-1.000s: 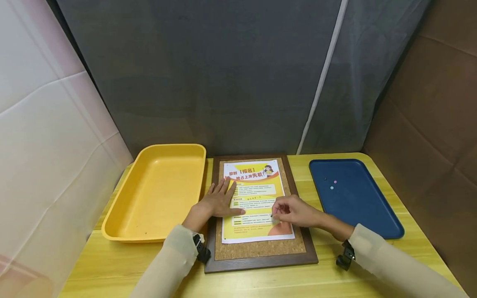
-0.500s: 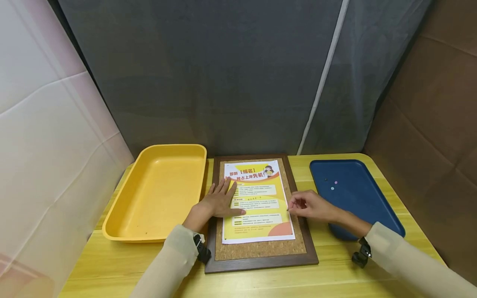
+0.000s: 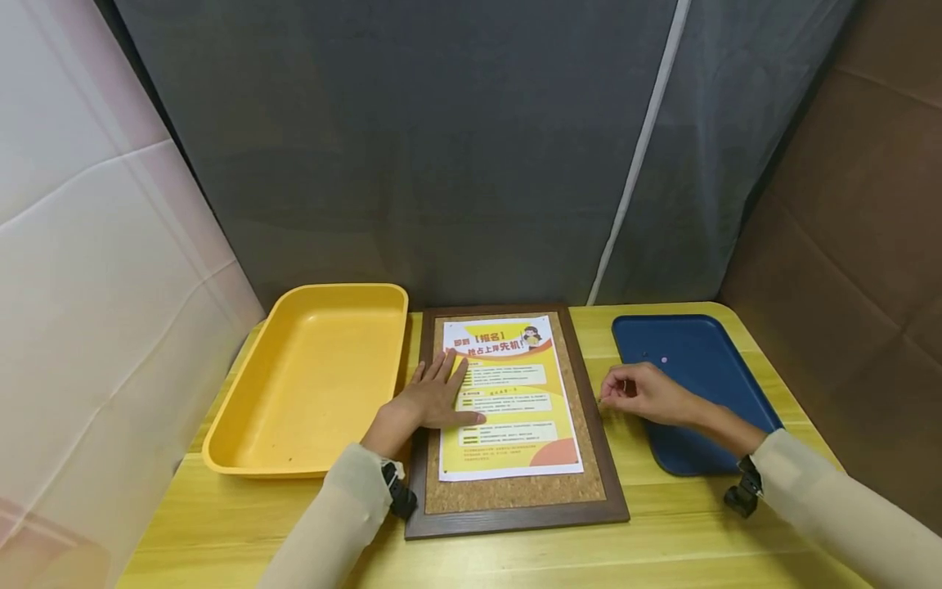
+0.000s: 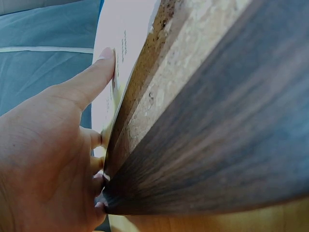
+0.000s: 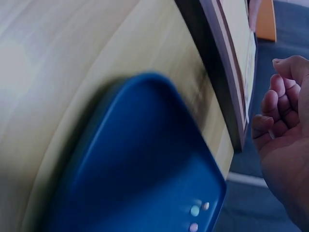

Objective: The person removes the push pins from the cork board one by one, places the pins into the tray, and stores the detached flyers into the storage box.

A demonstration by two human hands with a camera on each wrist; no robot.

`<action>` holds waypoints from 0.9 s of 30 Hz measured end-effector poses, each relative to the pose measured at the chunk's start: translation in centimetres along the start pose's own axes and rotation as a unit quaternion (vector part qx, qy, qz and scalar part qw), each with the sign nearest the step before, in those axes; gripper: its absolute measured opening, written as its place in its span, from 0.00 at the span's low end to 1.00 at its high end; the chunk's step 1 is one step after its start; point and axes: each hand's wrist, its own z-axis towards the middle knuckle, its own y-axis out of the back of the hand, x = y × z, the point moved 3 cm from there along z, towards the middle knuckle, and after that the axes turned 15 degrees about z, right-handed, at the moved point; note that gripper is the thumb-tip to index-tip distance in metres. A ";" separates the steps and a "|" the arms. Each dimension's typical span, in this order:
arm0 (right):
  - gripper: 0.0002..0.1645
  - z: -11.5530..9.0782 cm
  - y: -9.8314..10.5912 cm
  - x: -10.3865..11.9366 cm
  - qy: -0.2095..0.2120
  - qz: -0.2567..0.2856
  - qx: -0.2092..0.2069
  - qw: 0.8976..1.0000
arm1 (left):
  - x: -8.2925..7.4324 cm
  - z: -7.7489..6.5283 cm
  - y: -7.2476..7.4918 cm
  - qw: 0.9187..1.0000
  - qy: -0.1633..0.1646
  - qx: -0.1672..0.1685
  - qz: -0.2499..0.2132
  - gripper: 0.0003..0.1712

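A printed yellow and white poster lies on a cork board with a dark wooden frame. My left hand rests flat on the poster's left side, fingers spread; in the left wrist view its thumb lies on the sheet. Over the gap between the board and the blue tray, my right hand pinches a tiny dark thumbtack between thumb and fingertips. The right wrist view does not show the tack. Three small round tacks, one of them pink, lie in the tray.
A large yellow tray stands left of the board on the wooden table. A grey curtain hangs behind, with a white cloth at left and a brown one at right.
My right hand has moved right and slightly away, from above the poster, past the board's frame, to the blue tray's near side. The left hand stays in place.
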 end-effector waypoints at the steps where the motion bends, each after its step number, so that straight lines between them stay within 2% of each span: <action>1: 0.07 -0.1 0.3 -0.1 -0.005 -0.003 -0.001 1.000 | 0.0 0.0 0.0 1.000 0.000 0.000 0.000 0.64; 17: 0.08 -2.3 4.2 -2.8 -0.062 -0.064 -0.036 0.995 | 0.1 0.0 -0.2 1.000 -0.003 0.000 -0.001 0.64; 27: 0.06 -3.2 6.0 -4.5 -0.099 -0.079 -0.055 0.990 | 0.0 -0.2 0.0 1.000 -0.004 -0.005 0.003 0.64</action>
